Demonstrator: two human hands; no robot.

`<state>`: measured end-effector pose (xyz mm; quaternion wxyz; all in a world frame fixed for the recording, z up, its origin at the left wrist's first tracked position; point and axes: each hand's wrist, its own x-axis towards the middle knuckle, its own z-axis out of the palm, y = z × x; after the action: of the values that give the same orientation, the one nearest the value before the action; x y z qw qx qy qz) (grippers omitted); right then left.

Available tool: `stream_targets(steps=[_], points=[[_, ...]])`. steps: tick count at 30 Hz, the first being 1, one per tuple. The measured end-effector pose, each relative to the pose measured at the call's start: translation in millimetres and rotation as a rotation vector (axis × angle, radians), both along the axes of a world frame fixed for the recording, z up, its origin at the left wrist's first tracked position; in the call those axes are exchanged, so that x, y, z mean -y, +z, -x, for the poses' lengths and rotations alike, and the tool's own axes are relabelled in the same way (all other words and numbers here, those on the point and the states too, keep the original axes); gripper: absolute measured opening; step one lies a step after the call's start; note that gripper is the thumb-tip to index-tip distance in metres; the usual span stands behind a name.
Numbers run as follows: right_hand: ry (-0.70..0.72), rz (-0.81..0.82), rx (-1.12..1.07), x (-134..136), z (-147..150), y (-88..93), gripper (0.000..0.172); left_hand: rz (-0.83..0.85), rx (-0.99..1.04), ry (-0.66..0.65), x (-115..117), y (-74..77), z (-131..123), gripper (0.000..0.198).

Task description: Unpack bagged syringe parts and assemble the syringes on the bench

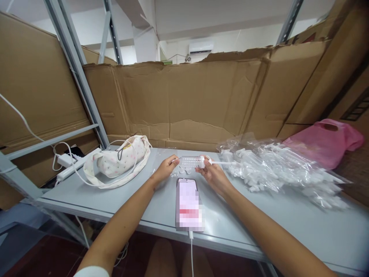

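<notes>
Between my two hands, a clear plastic syringe (190,161) with rows of marks on its barrel lies level above the table. A long white rod sticks out of its right end. My left hand (168,167) is closed in a pinch at the narrow left end. My right hand (213,175) grips the white collar at the right end, fingers wrapped round it. Small white pieces (184,170) lie on the table just beneath the barrel. Close below my hands is a phone (188,204), its screen lit and blurred, with a cable plugged into its lower edge.
Clear bags of white plastic parts (268,165) cover the right side of the grey table (155,207). Behind them sits a pink plastic bag (319,140). At left are a floral cloth bag (122,159) and a white power strip (76,165). Cardboard (196,100) walls the back.
</notes>
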<state>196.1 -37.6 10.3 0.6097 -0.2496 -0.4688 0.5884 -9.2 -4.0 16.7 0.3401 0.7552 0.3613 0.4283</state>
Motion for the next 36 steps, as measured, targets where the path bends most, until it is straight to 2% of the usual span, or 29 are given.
stream_targets(steps=[3,5,7,10,12,14,16,22,26,28,32,34,36], points=[[-0.011,0.002,0.008,-1.8,-2.8,0.2,0.031,0.071,0.023,-0.001,-3.0,-6.6,-2.2,0.040],[-0.015,0.020,0.021,-3.5,-4.5,0.2,0.035,0.057,0.004,0.040,-3.5,-9.6,-3.9,0.039],[-0.014,0.031,0.020,-4.4,-4.6,0.6,0.037,-0.039,-0.072,0.132,-1.4,-8.9,-4.5,0.039],[0.009,0.060,-0.005,-2.7,-0.9,1.8,0.034,-0.306,-0.220,0.302,5.8,-2.3,-3.6,0.035],[0.034,0.121,-0.021,0.3,3.0,2.5,0.030,-0.468,-0.294,0.363,10.5,2.5,-2.4,0.032],[0.047,0.192,-0.025,3.9,7.0,2.9,0.028,-0.549,-0.357,0.383,13.2,5.4,-0.9,0.032],[0.054,0.232,-0.015,7.6,10.1,3.5,0.027,-0.563,-0.399,0.408,13.7,6.1,0.6,0.034],[0.046,0.132,0.073,14.6,12.3,5.5,0.031,-0.467,-0.319,0.482,12.8,3.2,0.2,0.042],[-0.019,0.004,0.139,13.5,9.0,4.3,0.036,-0.266,-0.216,0.467,9.6,-0.2,-4.1,0.048],[-0.057,-0.077,0.185,13.8,6.9,5.7,0.037,-0.097,-0.141,0.415,5.0,-2.4,-5.2,0.051],[-0.067,-0.191,0.312,17.4,4.0,13.6,0.035,0.247,-0.033,0.178,-5.3,-6.6,-4.9,0.054],[-0.057,-0.203,0.336,18.5,4.3,16.2,0.034,0.271,-0.010,0.161,-8.0,-8.1,-4.2,0.056],[-0.073,-0.172,0.298,17.7,5.8,16.0,0.034,0.195,0.037,0.207,-7.9,-8.2,-3.6,0.057]])
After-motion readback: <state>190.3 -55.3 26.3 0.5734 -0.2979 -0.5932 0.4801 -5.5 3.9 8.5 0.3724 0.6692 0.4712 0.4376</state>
